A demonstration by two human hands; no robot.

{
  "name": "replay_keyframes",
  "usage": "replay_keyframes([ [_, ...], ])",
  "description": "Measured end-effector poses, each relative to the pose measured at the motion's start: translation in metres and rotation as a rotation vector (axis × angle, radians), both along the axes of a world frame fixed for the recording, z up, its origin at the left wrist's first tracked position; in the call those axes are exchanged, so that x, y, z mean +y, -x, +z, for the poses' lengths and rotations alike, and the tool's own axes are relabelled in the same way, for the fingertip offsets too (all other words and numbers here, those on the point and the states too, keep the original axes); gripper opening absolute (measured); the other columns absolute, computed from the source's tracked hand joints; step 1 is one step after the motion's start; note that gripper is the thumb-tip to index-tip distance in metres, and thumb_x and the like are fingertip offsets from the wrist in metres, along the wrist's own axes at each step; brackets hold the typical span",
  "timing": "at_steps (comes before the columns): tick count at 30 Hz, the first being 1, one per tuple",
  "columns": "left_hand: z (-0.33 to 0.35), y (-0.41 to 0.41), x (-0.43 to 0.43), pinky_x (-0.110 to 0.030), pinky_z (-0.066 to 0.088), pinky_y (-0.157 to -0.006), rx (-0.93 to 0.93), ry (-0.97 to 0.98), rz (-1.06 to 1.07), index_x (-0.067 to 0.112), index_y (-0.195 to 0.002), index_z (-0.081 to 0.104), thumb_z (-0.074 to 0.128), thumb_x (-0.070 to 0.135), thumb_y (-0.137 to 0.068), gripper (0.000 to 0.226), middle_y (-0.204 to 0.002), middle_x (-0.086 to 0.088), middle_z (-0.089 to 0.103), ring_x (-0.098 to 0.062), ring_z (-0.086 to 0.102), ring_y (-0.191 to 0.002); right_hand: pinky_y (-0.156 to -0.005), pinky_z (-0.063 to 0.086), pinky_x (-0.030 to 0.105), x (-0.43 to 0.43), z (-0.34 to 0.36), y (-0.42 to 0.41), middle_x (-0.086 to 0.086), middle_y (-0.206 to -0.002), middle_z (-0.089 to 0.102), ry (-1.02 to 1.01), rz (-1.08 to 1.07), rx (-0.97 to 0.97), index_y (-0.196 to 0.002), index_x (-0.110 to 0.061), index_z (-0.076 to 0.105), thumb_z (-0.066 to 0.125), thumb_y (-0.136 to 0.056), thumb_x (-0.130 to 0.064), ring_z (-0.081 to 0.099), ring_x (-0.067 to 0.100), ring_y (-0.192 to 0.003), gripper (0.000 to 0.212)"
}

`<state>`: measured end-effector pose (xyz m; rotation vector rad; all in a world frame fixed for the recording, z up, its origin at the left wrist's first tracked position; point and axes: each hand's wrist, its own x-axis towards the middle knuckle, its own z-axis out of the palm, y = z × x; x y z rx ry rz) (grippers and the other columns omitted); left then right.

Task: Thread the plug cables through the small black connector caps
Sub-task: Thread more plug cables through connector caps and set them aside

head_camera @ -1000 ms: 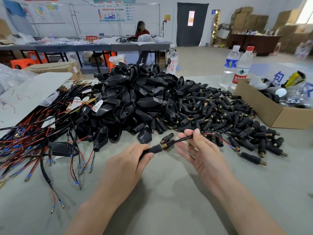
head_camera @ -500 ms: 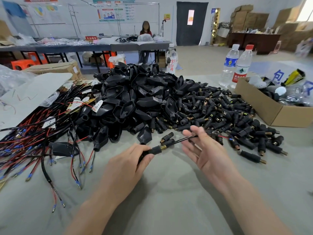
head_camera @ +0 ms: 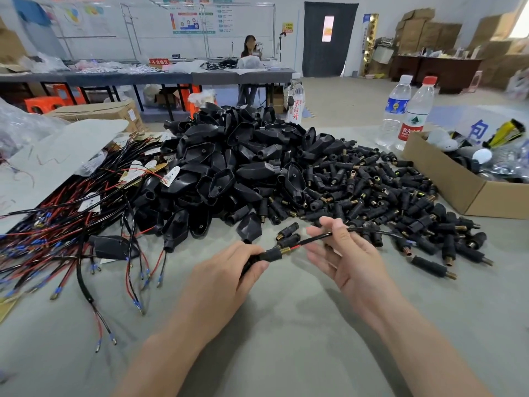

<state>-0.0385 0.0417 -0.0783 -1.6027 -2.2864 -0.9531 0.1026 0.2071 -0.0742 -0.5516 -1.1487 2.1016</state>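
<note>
1. At the front of the grey table (head_camera: 286, 325), the left hand (head_camera: 223, 279) grips a small black connector cap (head_camera: 270, 255), fingers curled round its body and its brass end pointing right.
2. A plug cable (head_camera: 315, 239) comes out of that brass end and rises to the right hand (head_camera: 352, 262). It is pinched there between the thumb and the first finger, while the other fingers (head_camera: 317, 253) are spread loosely, palm up.
3. Compared with a second ago, both hands sit in nearly the same place, but the right fingers have opened out, leaving only the pinch.
4. A short red stretch of wire now shows just beside the brass end, where only black sheath showed before.
5. I judge that the cable has shifted through the cap, so this piece is threaded or nearly so. Which way it slid I cannot tell.
6. Behind the hands lies the heap of loose connector caps (head_camera: 372, 190), and to the left the bundle of red and black cables (head_camera: 71, 219), so plenty appears left to do.
</note>
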Motion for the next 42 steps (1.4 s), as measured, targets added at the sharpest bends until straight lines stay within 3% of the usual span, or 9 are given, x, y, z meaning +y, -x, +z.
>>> replay_keyframes([
  [6, -0.006, -0.003, 0.004, -0.025, 0.049, -0.062, 0.057, -0.01, -0.026, 0.028, -0.108, 0.066, 0.06, 0.039, -0.096, 0.017, -0.088, 0.018, 0.062, -0.001, 0.055, -0.074, -0.08, 0.06, 0.031, -0.019, -0.013, 0.01, 0.014, -0.113, 0.074, -0.144, 0.237, -0.134, -0.101, -0.016, 0.077, 0.067, -0.089, -0.031, 0.071, 0.028, -0.105, 0.021],
  [10, -0.007, 0.011, -0.001, -0.011, 0.042, -0.082, -0.118, 0.057, 0.009, 0.042, -0.126, 0.054, 0.052, 0.062, -0.087, 0.044, -0.107, 0.028, 0.06, 0.008, 0.055, -0.102, -0.075, 0.059, 0.026, -0.012, -0.012, 0.009, 0.012, -0.112, 0.074, -0.14, 0.134, -0.103, -0.101, -0.011, 0.076, 0.064, -0.087, -0.029, 0.073, 0.025, -0.1, 0.026],
  [13, -0.011, 0.025, -0.007, -0.012, 0.038, -0.091, -0.179, 0.188, -0.007, 0.046, -0.133, 0.045, 0.057, 0.065, -0.085, 0.053, -0.12, 0.033, 0.053, 0.013, 0.046, -0.116, -0.075, 0.059, 0.025, -0.006, -0.012, 0.008, 0.008, -0.115, 0.074, -0.129, 0.082, -0.091, -0.111, -0.006, 0.07, 0.061, -0.087, -0.028, 0.073, 0.024, -0.101, 0.034],
  [17, -0.01, 0.026, -0.008, -0.005, 0.036, -0.084, -0.184, 0.19, -0.009, 0.045, -0.124, 0.051, 0.059, 0.059, -0.088, 0.039, -0.113, 0.03, 0.058, 0.009, 0.049, -0.108, -0.074, 0.059, 0.026, -0.004, -0.011, 0.007, 0.008, -0.112, 0.075, -0.102, 0.052, -0.083, -0.111, -0.006, 0.067, 0.058, -0.09, -0.029, 0.073, 0.025, -0.1, 0.032],
  [21, -0.009, 0.023, -0.008, -0.012, 0.041, -0.078, -0.22, 0.161, -0.028, 0.044, -0.11, 0.052, 0.063, 0.053, -0.088, 0.026, -0.104, 0.029, 0.056, 0.005, 0.052, -0.102, -0.075, 0.06, 0.026, -0.002, -0.014, 0.007, 0.008, -0.11, 0.076, -0.107, 0.023, -0.086, -0.108, -0.008, 0.068, 0.058, -0.09, -0.03, 0.073, 0.023, -0.102, 0.03],
  [28, -0.012, 0.021, -0.007, -0.009, 0.038, -0.091, -0.166, 0.139, -0.108, 0.037, -0.095, 0.051, 0.066, 0.036, -0.092, 0.015, -0.12, 0.028, 0.05, 0.007, 0.05, -0.112, -0.075, 0.062, 0.029, 0.0, -0.016, 0.009, 0.001, -0.092, 0.076, -0.077, -0.039, -0.033, -0.1, -0.006, 0.07, 0.063, -0.083, -0.027, 0.074, 0.021, -0.094, 0.029],
  [31, -0.012, 0.019, -0.007, -0.005, 0.038, -0.088, -0.244, 0.136, -0.1, 0.04, -0.097, 0.051, 0.059, 0.05, -0.091, 0.014, -0.121, 0.031, 0.052, 0.008, 0.052, -0.111, -0.075, 0.061, 0.03, 0.0, -0.018, 0.01, 0.003, -0.09, 0.076, -0.063, -0.035, -0.018, -0.103, -0.004, 0.069, 0.064, -0.084, -0.025, 0.074, 0.021, -0.093, 0.03],
  [35, -0.01, 0.016, -0.007, -0.006, 0.042, -0.083, -0.302, 0.131, -0.077, 0.052, -0.116, 0.047, 0.056, 0.053, -0.093, 0.025, -0.116, 0.037, 0.054, 0.012, 0.055, -0.102, -0.074, 0.061, 0.029, 0.001, -0.019, 0.01, 0.004, -0.089, 0.075, -0.067, -0.041, -0.028, -0.102, -0.006, 0.07, 0.063, -0.087, -0.023, 0.074, 0.021, -0.094, 0.024],
  [42, -0.009, 0.015, -0.004, -0.029, 0.052, -0.086, -0.33, 0.086, -0.167, 0.033, -0.105, 0.066, 0.063, 0.036, -0.094, 0.011, -0.117, 0.023, 0.058, -0.004, 0.059, -0.107, -0.076, 0.062, 0.032, 0.0, -0.019, 0.009, 0.004, -0.088, 0.073, -0.082, -0.074, -0.06, -0.105, -0.007, 0.068, 0.059, -0.096, -0.018, 0.073, 0.02, -0.092, 0.018],
])
